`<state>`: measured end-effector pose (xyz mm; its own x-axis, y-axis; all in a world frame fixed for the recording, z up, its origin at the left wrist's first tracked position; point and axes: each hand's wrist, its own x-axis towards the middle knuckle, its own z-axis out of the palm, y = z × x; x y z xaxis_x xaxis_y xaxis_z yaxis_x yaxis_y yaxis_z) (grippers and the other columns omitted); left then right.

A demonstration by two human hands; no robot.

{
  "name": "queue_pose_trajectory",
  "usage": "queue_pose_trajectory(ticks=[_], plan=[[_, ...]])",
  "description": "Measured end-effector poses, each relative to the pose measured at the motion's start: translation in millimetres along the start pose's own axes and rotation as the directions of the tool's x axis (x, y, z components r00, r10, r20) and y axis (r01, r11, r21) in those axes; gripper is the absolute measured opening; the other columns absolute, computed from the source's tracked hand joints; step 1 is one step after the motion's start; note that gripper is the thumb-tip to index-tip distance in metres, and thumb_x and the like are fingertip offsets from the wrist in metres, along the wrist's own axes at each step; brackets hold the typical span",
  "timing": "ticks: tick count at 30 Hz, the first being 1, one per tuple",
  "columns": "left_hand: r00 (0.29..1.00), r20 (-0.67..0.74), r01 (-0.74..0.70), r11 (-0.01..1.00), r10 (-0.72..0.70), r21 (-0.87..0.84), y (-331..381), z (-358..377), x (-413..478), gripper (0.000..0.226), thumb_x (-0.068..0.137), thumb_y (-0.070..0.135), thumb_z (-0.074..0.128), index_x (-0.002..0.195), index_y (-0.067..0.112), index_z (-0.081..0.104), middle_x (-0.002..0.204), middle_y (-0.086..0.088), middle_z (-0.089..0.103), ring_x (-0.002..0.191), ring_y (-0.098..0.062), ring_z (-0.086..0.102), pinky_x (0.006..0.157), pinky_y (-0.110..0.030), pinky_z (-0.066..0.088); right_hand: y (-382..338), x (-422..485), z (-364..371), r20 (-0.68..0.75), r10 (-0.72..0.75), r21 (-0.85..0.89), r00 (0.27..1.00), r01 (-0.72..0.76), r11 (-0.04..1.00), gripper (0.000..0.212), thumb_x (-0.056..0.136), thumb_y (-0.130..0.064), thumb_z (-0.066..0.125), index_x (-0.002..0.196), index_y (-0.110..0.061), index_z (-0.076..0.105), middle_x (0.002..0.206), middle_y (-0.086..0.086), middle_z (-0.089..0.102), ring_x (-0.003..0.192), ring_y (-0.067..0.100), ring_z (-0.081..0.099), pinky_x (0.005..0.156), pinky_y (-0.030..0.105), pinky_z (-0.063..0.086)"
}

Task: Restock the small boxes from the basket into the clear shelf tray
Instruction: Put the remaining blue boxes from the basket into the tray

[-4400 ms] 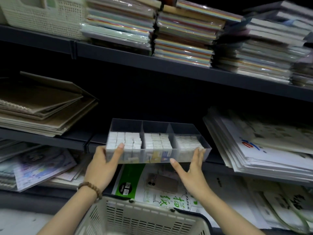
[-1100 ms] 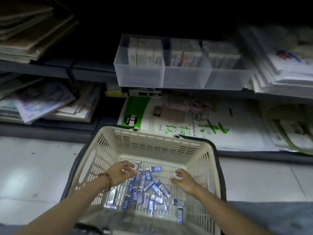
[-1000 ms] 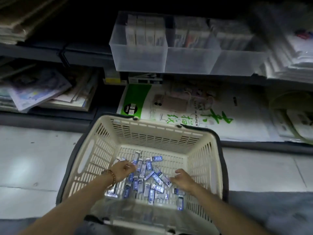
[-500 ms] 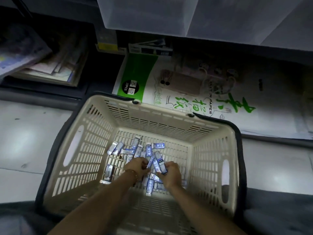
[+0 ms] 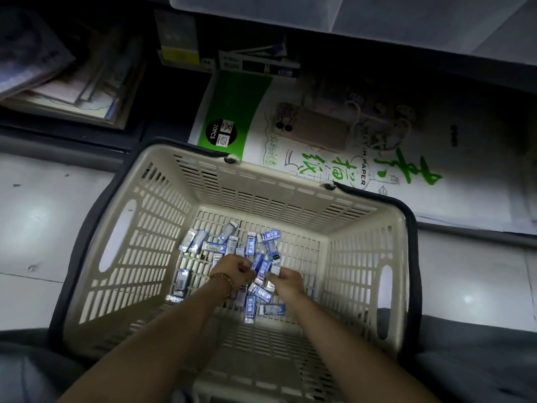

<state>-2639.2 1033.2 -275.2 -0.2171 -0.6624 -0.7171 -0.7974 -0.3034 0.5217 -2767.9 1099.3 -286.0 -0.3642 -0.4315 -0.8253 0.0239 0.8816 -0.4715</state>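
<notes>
- The small blue-and-white oblong boxes (image 5: 251, 242) lie loose on the slotted bottom of the cream plastic basket (image 5: 261, 196), which sits on the pale tiled floor (image 5: 43, 222). They point every way and have no common long axis.
- Both hands are down among them. The left hand (image 5: 234, 273), with a brown bead bracelet (image 5: 223, 279) at its wrist, and the right hand (image 5: 287, 285) face each other across a small knot of boxes, near the middle of the scatter.
- The right hand's fingers (image 5: 273, 276) pinch the pale end of one box. That box points away from the person, up towards the far basket wall.
- The left hand's fingers (image 5: 247, 270) are curled inward against the same knot. Whether they have closed round a box is hidden.
- More boxes lie beyond the left fingers, fanned to the far left, and others sit under and just nearer than the right wrist. Each hand has spare stock on its own side.
- The clear plastic shelf tray (image 5: 377, 16) shows only its underside at the top edge, above and beyond the basket and rather to the right. The carry will likely go up and forward, and the right hand is the nearer of the two.
- Between basket and tray lies a green-and-white paper pack (image 5: 232, 112) on the low shelf.
</notes>
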Motion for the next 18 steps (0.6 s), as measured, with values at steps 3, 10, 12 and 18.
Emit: queue_pose_trajectory(ticks=[3, 10, 12, 18], plan=[[0.998, 0.056, 0.017, 0.985, -0.007, -0.174, -2.4, -3.5, -4.0, 0.022, 0.083, 0.012, 0.067, 0.104, 0.004, 0.066, 0.109, -0.01, 0.066, 0.089, -0.015, 0.06, 0.082, -0.019, 0.048, 0.2, -1.0, -0.3, 0.041, 0.098, 0.111, 0.994, -0.102, 0.989, 0.039, 0.086, -0.025, 0.067, 0.111, 0.004, 0.061, 0.088, 0.007, 0.056, 0.064, 0.015, 0.05, 0.063, 0.027, 0.042], [0.985, 0.154, -0.012, 0.926, 0.075, -0.378, 21.5, -24.0, -19.0, 0.009, 0.092, 0.015, 0.055, 0.088, 0.007, 0.054, 0.077, -0.01, 0.06, 0.075, -0.023, 0.057, 0.08, -0.042, 0.052, -14.9, -14.6, -13.8, 0.236, 0.093, 0.444, 0.967, -0.193, 0.875, 0.039, 0.087, -0.027, 0.065, 0.121, -0.011, 0.056, 0.11, -0.003, 0.059, 0.104, 0.019, 0.058, 0.08, 0.026, 0.048], [0.991, 0.106, -0.033, 0.916, 0.081, -0.399, 34.0, -42.3, -21.4, 0.01, 0.093, 0.016, 0.053, 0.085, 0.01, 0.051, 0.077, -0.008, 0.061, 0.069, -0.021, 0.058, 0.066, -0.033, 0.053, -32.2, -22.8, -21.9, 0.209, 0.038, 0.47, 0.977, -0.134, 0.873, 0.017, 0.086, -0.025, 0.066, 0.102, -0.019, 0.063, 0.101, -0.003, 0.065, 0.094, 0.016, 0.061, 0.082, 0.027, 0.049], [0.96, -0.015, -0.28, 0.947, 0.281, -0.159, 96.9, -136.7, -57.8, 0.017, 0.088, 0.02, 0.061, 0.078, 0.012, 0.049, 0.076, -0.009, 0.054, 0.065, -0.018, 0.055, 0.063, -0.029, 0.053, -125.8, -87.2, -76.2, 0.323, -0.222, 0.264, 0.92, 0.137, 0.955, 0.006, 0.092, -0.019, 0.057, 0.09, -0.016, 0.062, 0.085, 0.003, 0.063, 0.073, 0.012, 0.059, 0.074, 0.025, 0.049]])
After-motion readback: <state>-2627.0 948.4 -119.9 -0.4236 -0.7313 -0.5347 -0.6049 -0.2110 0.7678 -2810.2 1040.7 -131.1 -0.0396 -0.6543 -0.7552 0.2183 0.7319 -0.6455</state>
